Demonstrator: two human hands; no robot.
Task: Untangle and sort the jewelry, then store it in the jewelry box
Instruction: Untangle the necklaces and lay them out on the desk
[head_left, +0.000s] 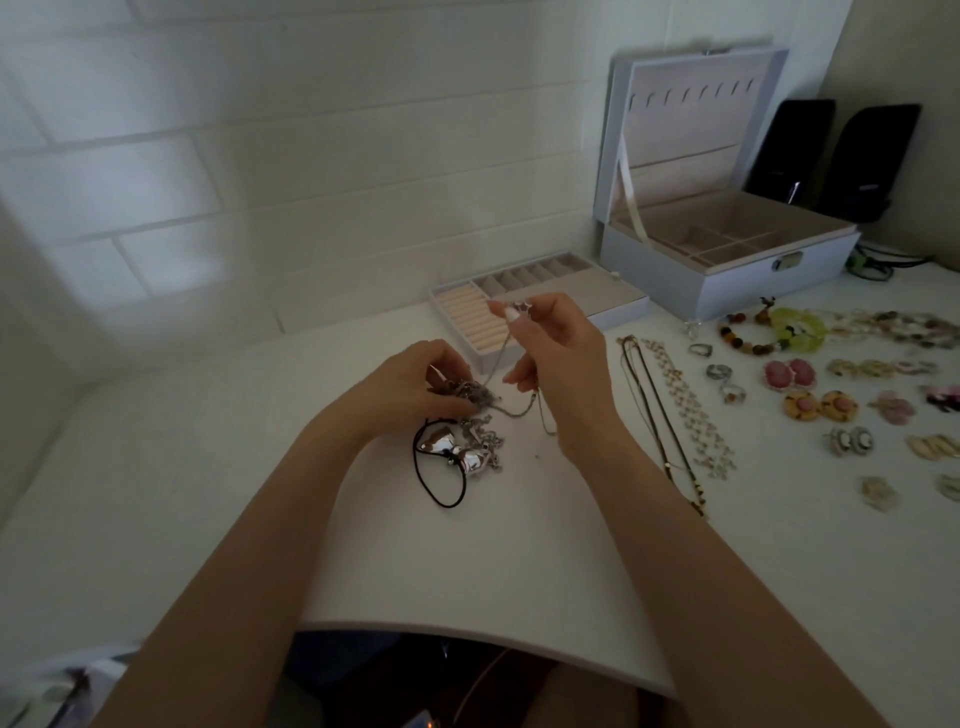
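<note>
A tangle of silver chains (470, 397) lies on the white desk (260, 493). My left hand (415, 387) rests on the tangle with curled fingers gripping it. My right hand (558, 358) is raised just right of it and pinches a thin silver chain (511, 410) that runs down into the tangle. A shiny silver bow pendant on a black cord (457, 457) lies just in front of the tangle. The pale blue jewelry box (727, 280) stands open at the back right. Its removable tray (613, 306) sits on the desk beside it, behind my hands.
Two long necklaces (675, 410) lie stretched out right of my hands. Farther right are rings (719, 371), bead bracelets (748, 332) and several pairs of earrings (821, 405). Two black speakers (831, 156) stand behind the box. A white tiled wall runs along the back.
</note>
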